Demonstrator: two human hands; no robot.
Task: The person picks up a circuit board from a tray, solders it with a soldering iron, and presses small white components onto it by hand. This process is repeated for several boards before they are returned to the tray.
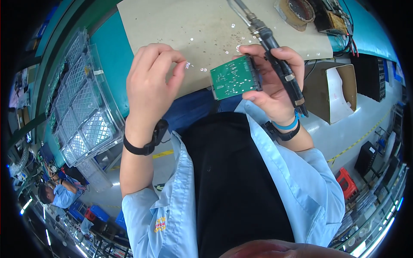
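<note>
Green circuit board (230, 79), upper centre, in right hand (274, 88)
Fingers (253, 50) grip its right edge; the left hand (150, 73) curls, grip unclear.

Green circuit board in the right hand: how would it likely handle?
The green circuit board looks flat and straight-edged, so probably stiff. It seems thin, so likely light for its size. The black parts along its right edge might make that side heavier.

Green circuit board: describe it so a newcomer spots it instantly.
Find the tan work surface. At its near edge, the right hand holds a black tool and the circuit board. Unlike the tool, it's flat, green and speckled with pale dots.
</note>
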